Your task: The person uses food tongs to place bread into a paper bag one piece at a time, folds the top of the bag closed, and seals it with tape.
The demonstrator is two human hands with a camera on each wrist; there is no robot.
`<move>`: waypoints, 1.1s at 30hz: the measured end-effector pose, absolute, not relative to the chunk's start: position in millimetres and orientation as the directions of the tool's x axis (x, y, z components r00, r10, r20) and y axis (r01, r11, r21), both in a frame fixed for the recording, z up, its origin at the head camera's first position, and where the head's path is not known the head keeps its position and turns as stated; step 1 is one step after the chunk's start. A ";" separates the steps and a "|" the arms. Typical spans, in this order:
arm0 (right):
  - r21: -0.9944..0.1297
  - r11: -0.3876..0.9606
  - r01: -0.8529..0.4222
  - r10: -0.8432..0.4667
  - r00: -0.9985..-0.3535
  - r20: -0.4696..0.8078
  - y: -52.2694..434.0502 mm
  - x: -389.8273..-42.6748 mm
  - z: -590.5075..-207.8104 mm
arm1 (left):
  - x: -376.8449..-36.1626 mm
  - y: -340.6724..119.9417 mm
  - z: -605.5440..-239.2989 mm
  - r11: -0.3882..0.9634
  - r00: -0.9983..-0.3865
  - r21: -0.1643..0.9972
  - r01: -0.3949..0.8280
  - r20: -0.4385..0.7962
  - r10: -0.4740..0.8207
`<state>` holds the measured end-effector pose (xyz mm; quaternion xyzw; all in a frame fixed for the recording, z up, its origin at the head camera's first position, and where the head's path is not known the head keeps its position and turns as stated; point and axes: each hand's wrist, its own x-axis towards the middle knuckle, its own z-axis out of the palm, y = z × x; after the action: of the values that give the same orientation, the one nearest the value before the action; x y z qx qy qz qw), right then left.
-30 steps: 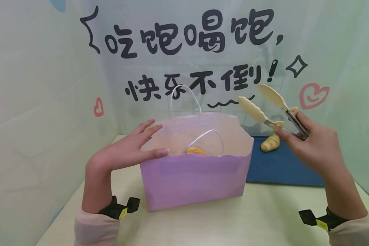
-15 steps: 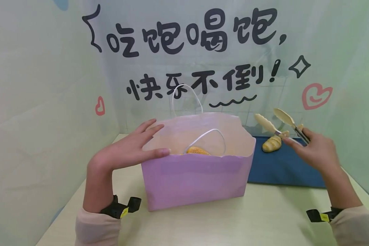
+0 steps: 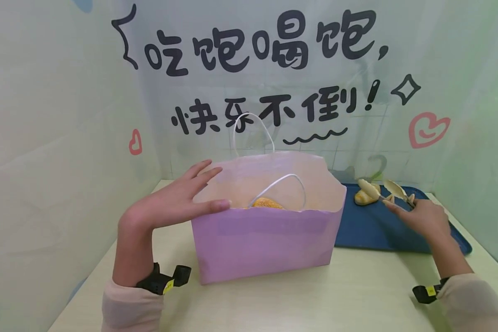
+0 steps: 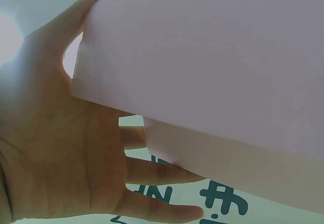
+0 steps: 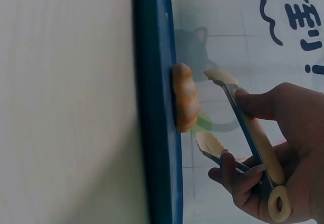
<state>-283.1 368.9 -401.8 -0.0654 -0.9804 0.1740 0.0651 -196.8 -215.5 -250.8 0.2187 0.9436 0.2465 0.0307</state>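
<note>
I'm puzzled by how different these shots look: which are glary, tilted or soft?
Left wrist view: backlit, a white glare patch top left, the left hand dim against the purple bag. Right wrist view: turned sideways, the blue tray running vertically. Head view: even light, slightly soft.

Staged bakery or snack-shop counter set, not a real store. Pale green backdrop panels (image 3: 45, 115) boxed in a cream tabletop (image 3: 357, 295) on the left, far and right sides. Far panel carried big black cartoon Chinese lettering (image 3: 257, 46) about eating and drinking, plus pink hearts (image 3: 428, 129) and a sparkle. Shop props sat on the table: a lilac paper carrier bag (image 3: 265, 240) with white cord handles, a blue serving tray (image 3: 382, 226) at far right with a small bread loaf (image 3: 363, 197), and serving tongs (image 3: 388, 191).
</note>
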 end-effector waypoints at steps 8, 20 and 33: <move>-0.381 0.911 0.157 0.172 -0.985 0.005 359.9 -288.6 -417.0 | -197.3 -215.3 -250.3 0.788 -0.903 0.470 0.398 0.049 0.427; -0.399 0.913 0.088 0.128 -0.989 0.077 349.9 -290.9 -420.0 | -197.2 -214.6 -250.0 0.789 -0.905 0.475 0.389 0.035 0.424; -0.402 0.914 0.055 0.091 -0.993 0.072 347.1 -283.6 -402.9 | -197.0 -214.9 -250.3 0.788 -0.904 0.472 0.394 0.045 0.425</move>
<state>-283.6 347.1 -402.9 -0.0375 -0.9773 0.2039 0.0445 -197.0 -214.9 -250.3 0.2169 0.9450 0.2426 0.0318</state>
